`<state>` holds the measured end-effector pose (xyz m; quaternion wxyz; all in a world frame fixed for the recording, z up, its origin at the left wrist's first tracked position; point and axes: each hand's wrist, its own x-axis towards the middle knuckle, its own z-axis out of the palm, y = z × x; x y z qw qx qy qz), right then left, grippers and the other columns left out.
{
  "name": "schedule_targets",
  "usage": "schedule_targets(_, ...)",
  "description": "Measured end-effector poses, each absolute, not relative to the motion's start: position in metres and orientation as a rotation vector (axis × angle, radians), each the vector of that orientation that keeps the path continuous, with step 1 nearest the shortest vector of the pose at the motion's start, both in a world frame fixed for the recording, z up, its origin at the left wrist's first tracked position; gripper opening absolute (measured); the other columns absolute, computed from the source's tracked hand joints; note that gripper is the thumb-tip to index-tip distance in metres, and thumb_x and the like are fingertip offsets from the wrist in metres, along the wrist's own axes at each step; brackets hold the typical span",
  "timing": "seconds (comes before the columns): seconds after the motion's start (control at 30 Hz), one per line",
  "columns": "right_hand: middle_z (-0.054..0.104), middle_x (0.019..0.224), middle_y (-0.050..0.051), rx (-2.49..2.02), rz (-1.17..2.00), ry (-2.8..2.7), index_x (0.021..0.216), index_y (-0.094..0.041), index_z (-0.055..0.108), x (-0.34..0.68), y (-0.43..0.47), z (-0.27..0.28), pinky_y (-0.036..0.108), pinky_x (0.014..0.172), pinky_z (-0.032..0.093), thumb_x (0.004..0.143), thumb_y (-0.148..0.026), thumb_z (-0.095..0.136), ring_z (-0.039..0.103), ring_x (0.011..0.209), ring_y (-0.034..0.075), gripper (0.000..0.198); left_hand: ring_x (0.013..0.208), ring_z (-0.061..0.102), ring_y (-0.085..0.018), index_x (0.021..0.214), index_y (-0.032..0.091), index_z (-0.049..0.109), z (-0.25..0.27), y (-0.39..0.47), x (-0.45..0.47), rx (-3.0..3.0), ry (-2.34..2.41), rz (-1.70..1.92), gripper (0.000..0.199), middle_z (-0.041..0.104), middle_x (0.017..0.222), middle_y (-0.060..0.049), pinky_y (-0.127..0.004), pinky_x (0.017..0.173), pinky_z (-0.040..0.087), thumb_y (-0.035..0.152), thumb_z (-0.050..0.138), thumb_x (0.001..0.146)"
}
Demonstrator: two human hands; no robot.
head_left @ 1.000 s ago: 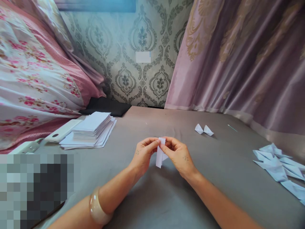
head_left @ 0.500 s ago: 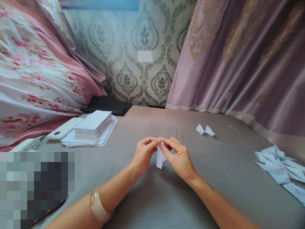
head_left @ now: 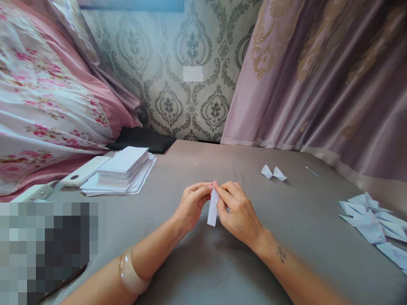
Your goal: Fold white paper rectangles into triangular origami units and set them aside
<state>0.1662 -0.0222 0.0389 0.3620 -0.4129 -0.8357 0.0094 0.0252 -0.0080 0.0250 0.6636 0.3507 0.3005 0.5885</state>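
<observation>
A narrow folded strip of white paper (head_left: 212,212) hangs down between my hands above the grey cloth surface. My left hand (head_left: 194,203) pinches its upper end from the left, fingertips closed. From the right, my right hand (head_left: 237,207) closes thumb and fingers on the same upper end and along the right edge. Both sets of fingertips meet at the paper's top, and they hide that part of it.
On the left, a stack of white paper (head_left: 122,171) stands beside a white device (head_left: 84,171) and a folded black cloth (head_left: 143,139). A small folded paper piece (head_left: 274,173) lies right of centre. Several folded papers (head_left: 370,220) are heaped at far right, near a cotton swab (head_left: 311,170).
My right hand has turned, its back and wrist now showing more. The paper strip looks narrower, and the flap that stuck out at its right is no longer visible.
</observation>
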Motion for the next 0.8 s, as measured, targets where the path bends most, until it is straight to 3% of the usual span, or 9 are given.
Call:
schedule_targets(0.13, 0.058, 0.091, 0.01, -1.079, 0.169, -2.141, 0.118, -0.017, 0.063, 0.168, -0.023, 0.043, 0.04, 0.084, 0.045, 0.082, -0.011, 0.04, 0.051, 0.089, 0.023, 0.043, 0.069, 0.059, -0.012, 0.077, 0.012, 0.073, 0.025, -0.004, 0.025, 0.728, 0.692, 1.236, 0.021, 0.068, 0.075, -0.005, -0.025, 0.072, 0.045, 0.028, 0.079, 0.065)
schedule_targets(0.3, 0.066, 0.086, 0.007, -1.097, 1.052, -1.601, 0.102, -0.018, 0.071, 0.17, -0.013, 0.048, 0.034, 0.077, 0.048, 0.086, -0.025, 0.042, 0.06, 0.08, 0.018, 0.034, 0.069, 0.061, -0.014, 0.077, 0.011, 0.072, 0.023, -0.001, 0.024, 0.718, 0.702, 1.196, 0.024, 0.068, 0.074, -0.007, -0.028, 0.074, 0.047, 0.03, 0.08, 0.064)
schedule_targets(0.37, 0.068, 0.078, 0.006, -1.113, 1.255, -1.351, 0.094, -0.016, 0.072, 0.168, -0.01, 0.046, 0.033, 0.073, 0.049, 0.084, -0.036, 0.05, 0.062, 0.075, 0.018, 0.031, 0.071, 0.062, -0.015, 0.078, 0.012, 0.072, 0.023, -0.003, 0.024, 0.733, 0.723, 1.215, 0.023, 0.069, 0.075, -0.007, -0.029, 0.076, 0.047, 0.03, 0.079, 0.066)
schedule_targets(0.6, 0.071, 0.075, 0.006, -1.069, 1.371, -1.223, 0.08, -0.016, 0.071, 0.163, -0.01, 0.034, 0.035, 0.079, 0.048, 0.07, -0.048, 0.07, 0.065, 0.075, 0.019, 0.033, 0.067, 0.057, -0.011, 0.072, 0.014, 0.072, 0.022, -0.008, 0.026, 0.866, 0.831, 1.307, 0.016, 0.066, 0.07, -0.003, -0.023, 0.068, 0.042, 0.028, 0.078, 0.066)
schedule_targets(0.8, 0.068, 0.07, 0.003, -1.115, 1.376, -1.273, 0.076, -0.016, 0.067, 0.167, -0.004, 0.026, 0.028, 0.067, 0.045, 0.069, -0.05, 0.071, 0.06, 0.066, 0.014, 0.035, 0.064, 0.055, -0.011, 0.071, 0.012, 0.071, 0.02, -0.008, 0.027, 0.869, 0.878, 1.273, 0.019, 0.065, 0.067, -0.004, -0.024, 0.066, 0.042, 0.029, 0.077, 0.065)
